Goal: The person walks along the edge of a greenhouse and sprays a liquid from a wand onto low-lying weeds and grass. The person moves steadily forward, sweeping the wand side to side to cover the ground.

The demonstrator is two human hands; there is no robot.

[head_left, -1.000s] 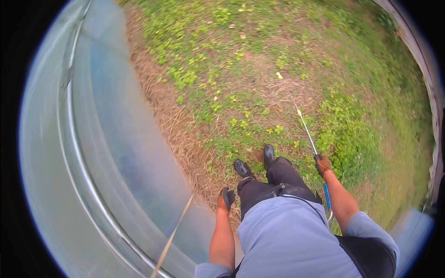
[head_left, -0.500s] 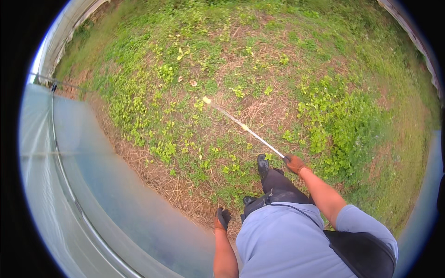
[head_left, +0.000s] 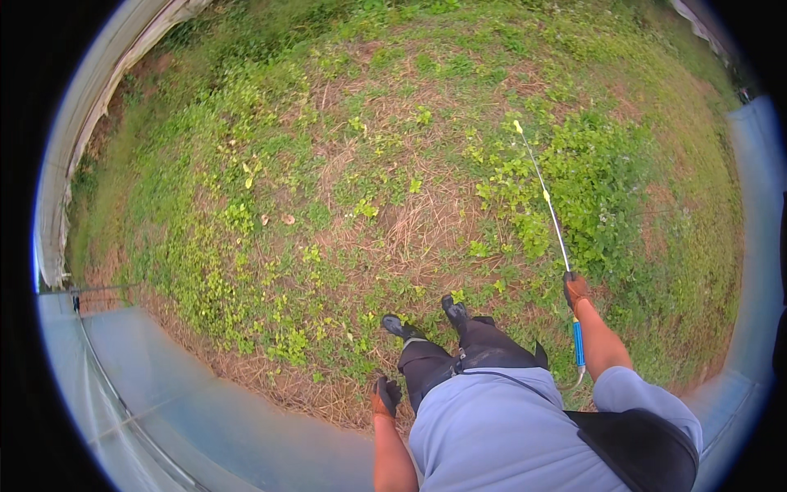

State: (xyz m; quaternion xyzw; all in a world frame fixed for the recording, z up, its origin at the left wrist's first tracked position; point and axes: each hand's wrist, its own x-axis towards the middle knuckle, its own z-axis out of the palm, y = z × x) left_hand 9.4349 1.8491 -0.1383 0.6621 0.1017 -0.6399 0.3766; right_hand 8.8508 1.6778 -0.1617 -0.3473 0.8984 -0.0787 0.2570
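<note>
My right hand (head_left: 576, 289), in an orange and black work glove, is closed round a long spray wand (head_left: 557, 225). The thin white tube reaches forward to a yellow nozzle tip (head_left: 517, 127), with another yellow fitting partway along. Behind the hand the wand's blue grip (head_left: 579, 343) shows beside my forearm, and a pale hose curves from its end. Beneath the wand's tip and shaft spreads a dense clump of leafy green plants (head_left: 598, 189). My left hand (head_left: 385, 397), gloved alike, hangs by my left hip with its fingers loosely bent, and nothing shows in it.
Low weeds and dry straw (head_left: 418, 221) cover the ground ahead. Translucent plastic sheeting (head_left: 205, 418) with a metal pipe runs along the left, and more sheeting (head_left: 758, 172) stands at the right. My black boots (head_left: 455, 310) are on the weedy ground. A black bag (head_left: 635, 451) hangs at my right side.
The wand has swung from front left to the right, over the denser plants. My right hand moved rightward, baring the blue grip. My view has turned and my feet have shifted.
</note>
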